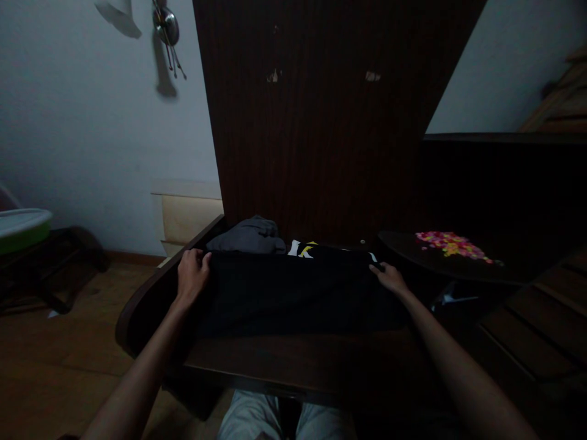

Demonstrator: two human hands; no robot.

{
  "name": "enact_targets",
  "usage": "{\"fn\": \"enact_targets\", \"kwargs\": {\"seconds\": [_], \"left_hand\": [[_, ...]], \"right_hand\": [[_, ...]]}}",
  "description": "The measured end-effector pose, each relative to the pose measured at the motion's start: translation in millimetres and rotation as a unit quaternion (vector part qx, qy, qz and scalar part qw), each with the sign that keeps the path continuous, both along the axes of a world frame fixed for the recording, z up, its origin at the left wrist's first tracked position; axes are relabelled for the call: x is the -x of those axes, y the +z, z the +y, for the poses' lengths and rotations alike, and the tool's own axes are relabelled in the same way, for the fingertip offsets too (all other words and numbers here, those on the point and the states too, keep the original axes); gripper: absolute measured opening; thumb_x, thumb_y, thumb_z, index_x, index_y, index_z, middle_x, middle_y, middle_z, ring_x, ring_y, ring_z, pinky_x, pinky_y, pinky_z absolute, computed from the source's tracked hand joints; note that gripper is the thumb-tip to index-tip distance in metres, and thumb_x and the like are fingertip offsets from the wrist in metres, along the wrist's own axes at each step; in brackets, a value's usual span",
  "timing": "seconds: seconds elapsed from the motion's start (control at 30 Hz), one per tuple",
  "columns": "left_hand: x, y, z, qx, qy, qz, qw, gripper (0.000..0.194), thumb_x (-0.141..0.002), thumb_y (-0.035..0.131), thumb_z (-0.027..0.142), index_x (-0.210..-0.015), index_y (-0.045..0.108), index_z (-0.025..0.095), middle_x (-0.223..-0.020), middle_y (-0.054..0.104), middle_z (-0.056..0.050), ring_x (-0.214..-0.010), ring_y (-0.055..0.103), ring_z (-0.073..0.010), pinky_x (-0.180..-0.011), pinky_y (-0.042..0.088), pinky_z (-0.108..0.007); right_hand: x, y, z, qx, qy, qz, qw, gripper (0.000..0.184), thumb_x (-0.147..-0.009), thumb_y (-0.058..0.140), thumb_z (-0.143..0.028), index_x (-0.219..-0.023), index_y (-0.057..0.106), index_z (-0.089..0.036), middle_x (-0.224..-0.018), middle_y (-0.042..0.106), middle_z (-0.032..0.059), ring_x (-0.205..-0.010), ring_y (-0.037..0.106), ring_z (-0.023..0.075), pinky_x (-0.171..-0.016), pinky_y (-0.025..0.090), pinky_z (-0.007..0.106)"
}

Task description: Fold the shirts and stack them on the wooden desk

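A black cloth garment (293, 293) is stretched sideways across the dark wooden table (257, 360) in front of me. My left hand (192, 275) is closed on its far left corner, and my right hand (389, 276) pinches the far right corner. Along the far edge of the black cloth shows a strip with a white and yellow print (303, 249). Whether that print belongs to the same garment I cannot tell. Just behind the cloth on the left lies a crumpled grey cloth (252, 235).
A tall dark wooden panel (321, 134) rises behind the table. To the right, small pink and yellow pieces (454, 245) lie on a dark rounded surface (403, 247). A green tub with a whitish lid (25, 231) sits on a low stand at left. A lamp fitting (166, 27) hangs on the wall.
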State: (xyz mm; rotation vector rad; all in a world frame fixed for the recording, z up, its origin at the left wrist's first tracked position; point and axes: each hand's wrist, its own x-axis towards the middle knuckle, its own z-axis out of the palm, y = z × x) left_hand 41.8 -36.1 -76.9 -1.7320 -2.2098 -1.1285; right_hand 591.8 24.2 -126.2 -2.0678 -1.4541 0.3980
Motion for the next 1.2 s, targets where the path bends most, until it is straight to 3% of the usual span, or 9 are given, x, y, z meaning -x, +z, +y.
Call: {"fn": "enact_targets", "kwargs": {"seconds": [0.1, 0.2, 0.37, 0.53, 0.73, 0.9, 1.0, 1.13, 1.2], "left_hand": [[-6.3, -1.1, 5.4, 0.04, 0.009, 0.005, 0.999, 0.04, -0.087, 0.041, 0.042, -0.107, 0.057, 0.011, -0.106, 0.065, -0.021, -0.103, 0.062, -0.0334, -0.089, 0.048, -0.042], [-10.0, -5.2, 8.0, 0.113, 0.027, 0.003, 0.993, 0.055, -0.087, 0.043, 0.05, -0.116, 0.055, 0.004, -0.109, 0.066, -0.028, -0.104, 0.063, -0.0395, -0.084, 0.049, -0.044], [-6.9, -7.0, 10.4, 0.215, 0.016, 0.013, 0.976, 0.056, -0.09, 0.035, 0.054, -0.097, 0.066, 0.008, -0.097, 0.069, -0.028, -0.096, 0.066, -0.0405, -0.074, 0.05, -0.041], [-10.9, -1.0, 7.5, 0.189, 0.048, 0.053, 0.979, 0.053, -0.093, 0.034, 0.051, -0.101, 0.065, 0.009, -0.092, 0.07, -0.026, -0.088, 0.067, -0.0392, -0.07, 0.049, -0.04], [-25.6, 19.9, -3.6, 0.16, 0.091, 0.113, 0.976, 0.053, -0.098, 0.028, 0.049, -0.108, 0.061, 0.008, -0.088, 0.068, -0.024, -0.084, 0.067, -0.0381, -0.069, 0.048, -0.04], [-30.2, 34.4, 0.5, 0.135, 0.119, 0.109, 0.977, 0.052, -0.1, 0.025, 0.046, -0.115, 0.056, 0.006, -0.095, 0.068, -0.024, -0.09, 0.066, -0.0392, -0.072, 0.048, -0.041], [-26.1, 27.3, 11.0, 0.172, 0.099, 0.069, 0.978, 0.054, -0.099, 0.027, 0.047, -0.117, 0.056, 0.005, -0.1, 0.067, -0.027, -0.093, 0.066, -0.0405, -0.074, 0.049, -0.043], [-11.9, 6.5, 18.7, 0.197, 0.074, -0.025, 0.977, 0.064, -0.095, 0.027, 0.053, -0.117, 0.059, 0.002, -0.105, 0.066, -0.032, -0.099, 0.065, -0.0414, -0.079, 0.05, -0.045], [-3.9, -3.1, 17.9, 0.191, 0.067, -0.06, 0.977, 0.07, -0.091, 0.031, 0.058, -0.115, 0.062, 0.0, -0.107, 0.066, -0.032, -0.103, 0.064, -0.0433, -0.083, 0.05, -0.048]], "right_hand": [[5.7, 11.4, -5.8, 0.031, -0.016, -0.032, 0.999, 0.032, -0.089, 0.055, -0.042, -0.103, 0.069, -0.017, -0.105, 0.073, 0.0134, -0.103, 0.068, 0.0269, -0.087, 0.051, 0.032], [5.6, 25.0, -13.6, 0.071, -0.008, -0.022, 0.997, 0.035, -0.09, 0.053, -0.048, -0.088, 0.07, -0.018, -0.091, 0.074, 0.0116, -0.092, 0.07, 0.026, -0.08, 0.053, 0.032], [-6.9, 42.9, -33.3, 0.171, 0.024, 0.144, 0.974, 0.033, -0.078, 0.071, -0.048, -0.078, 0.068, -0.015, -0.082, 0.074, 0.0104, -0.079, 0.071, 0.0241, -0.067, 0.055, 0.03], [-10.9, 46.8, -51.6, 0.146, 0.078, 0.274, 0.947, 0.024, -0.071, 0.08, -0.03, -0.086, 0.068, -0.016, -0.09, 0.076, 0.0072, -0.079, 0.071, 0.0208, -0.07, 0.058, 0.029], [-6.9, 47.0, -60.8, 0.057, 0.067, 0.338, 0.937, 0.02, -0.077, 0.076, -0.027, -0.091, 0.065, -0.019, -0.092, 0.075, 0.0061, -0.084, 0.072, 0.0217, -0.077, 0.059, 0.032], [-4.6, 49.7, -65.8, 0.082, 0.054, 0.319, 0.942, 0.017, -0.08, 0.072, -0.03, -0.092, 0.064, -0.02, -0.092, 0.075, 0.008, -0.083, 0.072, 0.0232, -0.077, 0.059, 0.034], [-2.0, 43.2, -69.9, 0.124, 0.034, 0.311, 0.942, 0.015, -0.083, 0.068, -0.032, -0.089, 0.064, -0.019, -0.094, 0.075, 0.0101, -0.083, 0.072, 0.0229, -0.078, 0.058, 0.034], [-3.1, 32.0, -83.6, 0.146, 0.056, 0.368, 0.917, 0.018, -0.084, 0.066, -0.037, -0.09, 0.066, -0.02, -0.1, 0.075, 0.011, -0.091, 0.072, 0.023, -0.083, 0.057, 0.034], [-5.1, 29.6, -93.8, 0.146, 0.061, 0.366, 0.917, 0.018, -0.082, 0.066, -0.036, -0.091, 0.067, -0.02, -0.099, 0.075, 0.0111, -0.096, 0.071, 0.024, -0.083, 0.058, 0.034]]}}
